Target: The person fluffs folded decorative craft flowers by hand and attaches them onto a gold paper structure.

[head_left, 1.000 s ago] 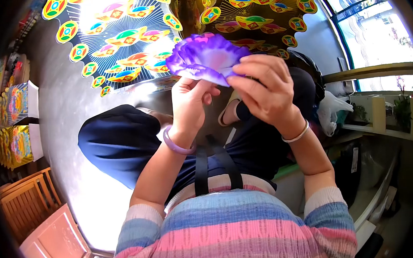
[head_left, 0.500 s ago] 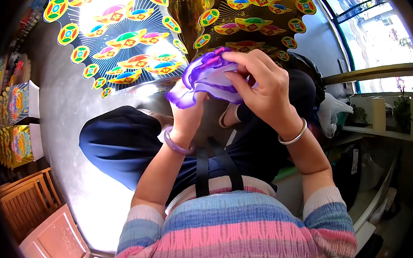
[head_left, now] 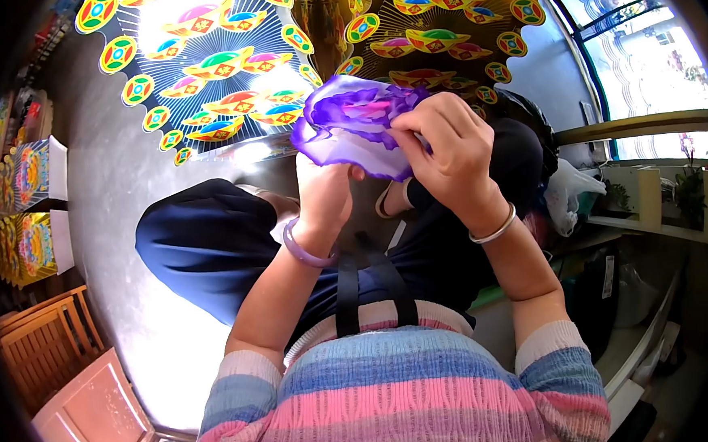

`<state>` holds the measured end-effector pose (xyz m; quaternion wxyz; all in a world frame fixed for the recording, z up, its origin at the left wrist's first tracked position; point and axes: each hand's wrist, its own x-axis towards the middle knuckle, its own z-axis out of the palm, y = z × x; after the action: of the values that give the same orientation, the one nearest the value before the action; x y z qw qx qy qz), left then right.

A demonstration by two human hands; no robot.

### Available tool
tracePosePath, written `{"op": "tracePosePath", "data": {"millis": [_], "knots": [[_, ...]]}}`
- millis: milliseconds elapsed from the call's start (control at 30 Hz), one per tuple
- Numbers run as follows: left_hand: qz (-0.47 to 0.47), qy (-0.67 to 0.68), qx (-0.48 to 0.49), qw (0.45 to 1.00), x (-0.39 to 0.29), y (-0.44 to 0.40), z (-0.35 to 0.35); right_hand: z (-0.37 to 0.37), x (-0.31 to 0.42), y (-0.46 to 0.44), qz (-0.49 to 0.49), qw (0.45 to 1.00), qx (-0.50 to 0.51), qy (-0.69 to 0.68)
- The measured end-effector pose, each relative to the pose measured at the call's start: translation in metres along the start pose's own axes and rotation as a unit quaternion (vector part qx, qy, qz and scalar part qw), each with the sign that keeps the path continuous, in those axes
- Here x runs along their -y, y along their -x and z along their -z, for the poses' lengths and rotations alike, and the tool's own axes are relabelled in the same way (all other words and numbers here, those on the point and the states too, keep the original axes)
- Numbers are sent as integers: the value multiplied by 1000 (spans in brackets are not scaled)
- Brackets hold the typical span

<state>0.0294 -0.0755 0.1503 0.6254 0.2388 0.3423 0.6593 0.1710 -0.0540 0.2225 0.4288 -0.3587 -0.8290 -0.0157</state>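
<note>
A ruffled flower, white with purple edges and some pink at its middle, is held up in front of my body. It looks like thin paper or cloth. My left hand is closed around its underside, with most of the fingers hidden beneath the petals. At the flower's right edge, my right hand pinches a petal between thumb and forefinger, the other fingers curled. A purple bangle circles my left wrist and a silver one my right.
Shiny gold cardboard printted with colourful ingots stands just beyond my hands. Similar stacked pieces are at the left, above a wooden chair. A white plastic bag hangs right of my knee, near a window.
The flower has spread wider and turned to show more of its face. My right hand has shifted slightly down, still pinching a petal; my left hand keeps its hold underneath.
</note>
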Motion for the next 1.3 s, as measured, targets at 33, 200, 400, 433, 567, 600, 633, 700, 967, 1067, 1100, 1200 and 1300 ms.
{"op": "tracePosePath", "data": {"millis": [33,200,400,433,567,600,633,700,967,1067,1100,1200,1300], "knots": [[7,15,-3,1000,-1,1,-1,-1,0,1,19,1000,-2,11],[-8,32,-42,999,-4,1,-14,-2,0,6,69,998,4,16],[-32,6,-22,999,1,0,-5,3,1,9,78,996,33,18],[-33,11,-33,999,-1,2,-11,3,1,10,81,996,36,20],[-23,4,-16,1000,1,2,-5,5,-1,7,86,995,53,9],[-31,-7,-10,999,2,2,-4,5,-3,6,87,994,60,9],[-40,-18,-5,999,2,1,-3,4,-5,5,87,994,67,10],[-50,-34,6,998,2,2,-1,3,-7,7,38,997,58,-33],[-67,-99,15,993,10,1,13,9,-3,-5,-21,994,82,-74],[-143,-198,51,968,4,1,11,10,-6,-6,-1,993,110,-42],[-145,-211,49,965,5,1,12,8,-8,-4,-6,993,110,-40],[-139,-212,35,967,5,1,13,3,-11,-6,5,992,119,-29],[-83,-140,65,985,1,6,10,1,-7,-2,6,994,111,-9]]}}
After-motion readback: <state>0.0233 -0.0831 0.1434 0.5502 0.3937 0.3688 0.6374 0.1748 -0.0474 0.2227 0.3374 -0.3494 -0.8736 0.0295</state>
